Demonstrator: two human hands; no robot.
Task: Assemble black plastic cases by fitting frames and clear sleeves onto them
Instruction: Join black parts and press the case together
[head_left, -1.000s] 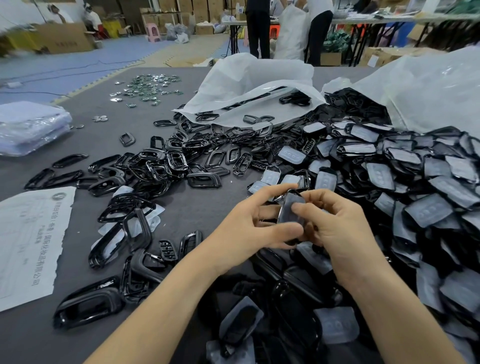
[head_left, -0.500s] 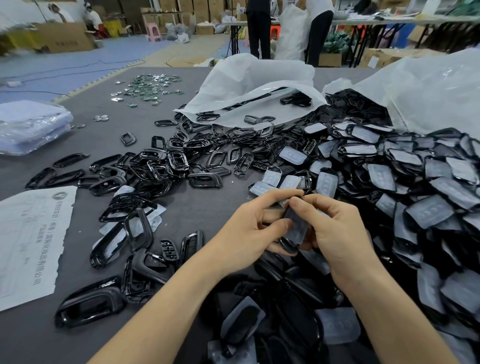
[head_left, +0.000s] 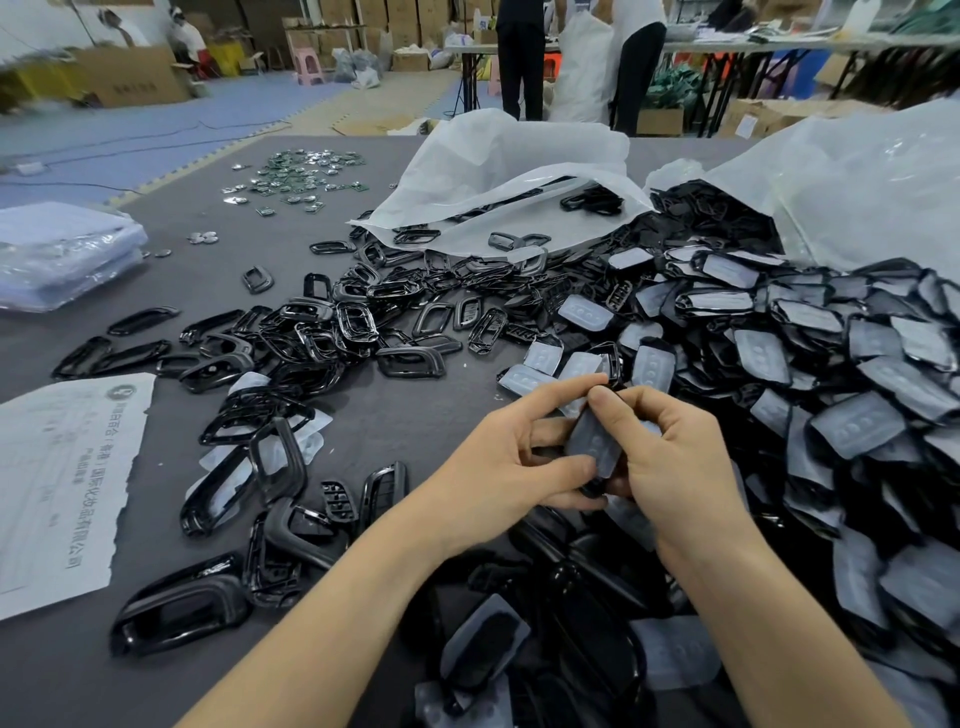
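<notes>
Your grey table (head_left: 415, 415) carries a deep heap of sleeved cases (head_left: 779, 364) on your right, with loose black frames (head_left: 353, 322) spread to its left. Near the heap's edge, your left hand (head_left: 498, 467) pinches the lower end of one black case (head_left: 594, 489). Your right hand (head_left: 675, 462) grips the top, fingers curled over its clear sleeve (head_left: 592, 441) (mostly on, by the look). You seem to be seating the sleeve, so next press its edges flush.

We see through one wide-angle camera worn on the head, facing forward and down across the grey table (head_left: 405, 415). Nearest, at lower centre, the left hand (head_left: 498, 467) and right hand (head_left: 675, 467) grip a black case (head_left: 595, 444); the table's far edge lies high in the frame.
</notes>
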